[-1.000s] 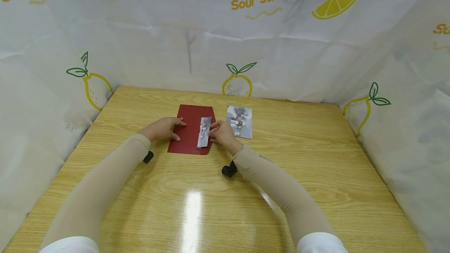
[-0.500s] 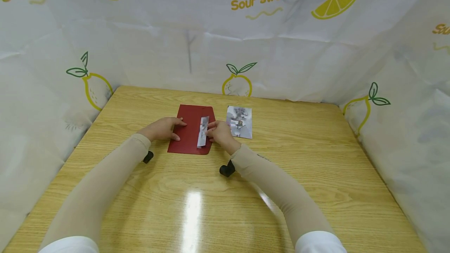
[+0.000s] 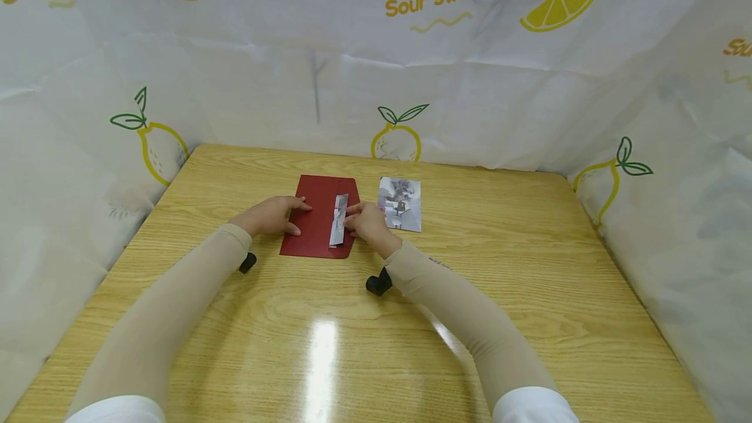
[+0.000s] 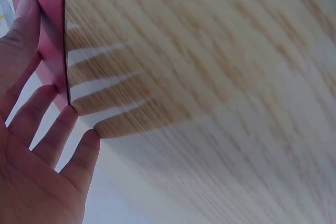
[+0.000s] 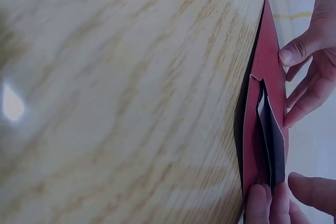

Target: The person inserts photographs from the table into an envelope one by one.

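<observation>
A red paper envelope [image 3: 317, 198] lies on the table, its flap side to the right. Part of a grey-and-white printed card [image 3: 339, 219] sticks out at its opening; the rest is hidden inside. My left hand [image 3: 267, 215] rests on the envelope's left side with thumb and fingers spread. Beside the opening, my right hand [image 3: 370, 224] touches the card's outer edge with its fingertips. In the right wrist view the pocket of the envelope [image 5: 270, 51] gapes around the card [image 5: 273, 145], and the right thumb [image 5: 315, 190] stands apart from the fingers.
Another grey printed card [image 3: 402, 198] lies flat to the right of the envelope, partly behind my right hand. A wooden table [image 3: 499, 247] spreads around them. White sheeting [image 3: 282, 83] with lemon drawings hangs at the back and sides. Black pieces [image 3: 378, 282] show under both wrists.
My right hand has shifted slightly left, and less of the card shows outside the envelope. My left hand and the loose card have stayed in place.
</observation>
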A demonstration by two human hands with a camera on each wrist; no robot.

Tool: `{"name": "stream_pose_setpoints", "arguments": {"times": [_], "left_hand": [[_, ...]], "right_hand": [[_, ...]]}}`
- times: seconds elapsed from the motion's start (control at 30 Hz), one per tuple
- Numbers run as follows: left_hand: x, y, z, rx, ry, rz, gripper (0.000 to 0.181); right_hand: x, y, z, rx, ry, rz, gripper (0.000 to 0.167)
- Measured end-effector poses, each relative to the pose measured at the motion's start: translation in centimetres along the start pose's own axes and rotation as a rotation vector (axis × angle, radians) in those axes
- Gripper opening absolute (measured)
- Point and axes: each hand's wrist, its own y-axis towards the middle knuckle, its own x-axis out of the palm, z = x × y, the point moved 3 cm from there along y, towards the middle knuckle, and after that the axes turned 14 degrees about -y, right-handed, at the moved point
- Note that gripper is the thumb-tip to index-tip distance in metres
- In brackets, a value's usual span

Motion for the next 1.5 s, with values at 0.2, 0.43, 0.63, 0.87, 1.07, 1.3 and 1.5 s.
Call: {"name": "stream_pose_setpoints", "arguments": {"times": [0.2, 0.43, 0.63, 0.87, 1.07, 1.3, 1.5], "left_hand": [[0.06, 0.07, -0.15, -0.006, -0.007, 0.003, 0.058], [0.07, 0.08, -0.26, 0.004, 0.004, 0.000, 0.058], [0.06, 0.07, -0.21, 0.007, 0.006, -0.001, 0.058], [0.00, 0.01, -0.06, 0.007, 0.000, 0.000, 0.058], [-0.06, -0.17, 0.04, 0.006, 0.004, -0.005, 0.058], [-0.07, -0.26, 0.21, 0.002, 0.005, -0.004, 0.057], [-0.09, -0.29, 0.23, 0.006, 0.005, -0.002, 0.058]], "right_hand": [[0.04, -0.07, -0.11, -0.003, -0.014, 0.001, 0.029], [0.14, -0.01, -0.21, 0.000, -0.024, -0.014, 0.030], [0.14, 0.07, -0.24, 0.010, -0.032, -0.029, 0.032], [0.07, 0.14, -0.35, 0.013, -0.030, -0.062, 0.033], [-0.03, -0.04, -0.66, 0.003, -0.025, -0.109, 0.036], [-0.04, -0.03, -0.72, -0.008, -0.006, -0.145, 0.037], [-0.04, 0.01, -0.63, -0.014, -0.004, -0.156, 0.037]]}}
